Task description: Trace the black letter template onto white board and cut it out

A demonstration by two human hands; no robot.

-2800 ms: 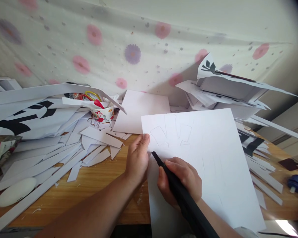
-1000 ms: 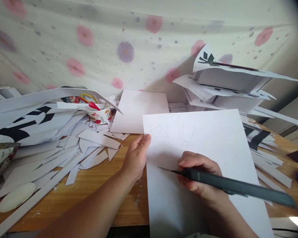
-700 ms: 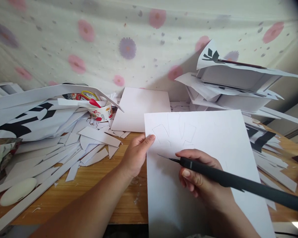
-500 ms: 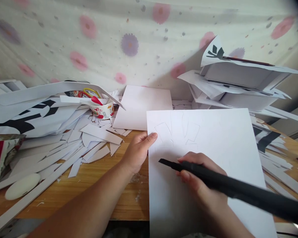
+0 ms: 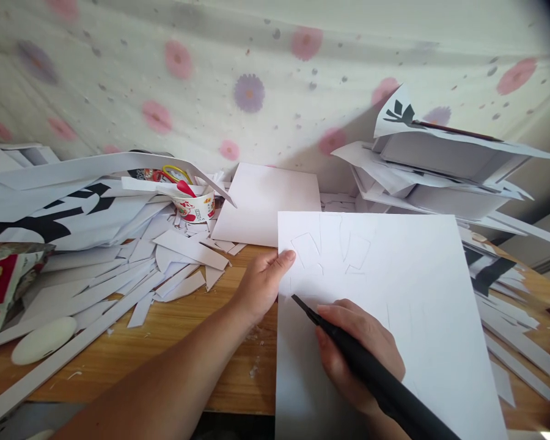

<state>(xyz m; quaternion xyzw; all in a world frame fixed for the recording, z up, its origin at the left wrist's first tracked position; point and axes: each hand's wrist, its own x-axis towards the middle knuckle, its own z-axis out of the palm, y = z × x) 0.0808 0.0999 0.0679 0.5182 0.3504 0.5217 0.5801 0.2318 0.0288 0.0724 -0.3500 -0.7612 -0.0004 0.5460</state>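
Note:
My left hand (image 5: pixel 262 282) grips the left edge of a white foam board (image 5: pixel 440 366), its thumb on top of the board. Thin outlines of angular shapes mark the upper part of the board. In my right hand (image 5: pixel 364 345) is a long black craft knife (image 5: pixel 371 373), held like a pen with fingers closed around its barrel. Its narrow dark blade points up and left, with the tip at the board's surface near the left edge, below my left thumb. I cannot tell whether the tip touches the board.
White offcuts (image 5: pixel 190 286) pile up on the wooden table (image 5: pixel 165 354) at left, near a paper cup (image 5: pixel 195 208) with scissors (image 5: pixel 176 174). A white oval object (image 5: pixel 43 340) lies at front left. Another white board (image 5: pixel 270 201) stands behind; stacked white pieces (image 5: pixel 453 156) rise at right.
My right hand has turned the knife steeper, so its barrel now slants toward the bottom edge. Its blade stays near the same spot by the board's left edge. The view has shifted slightly.

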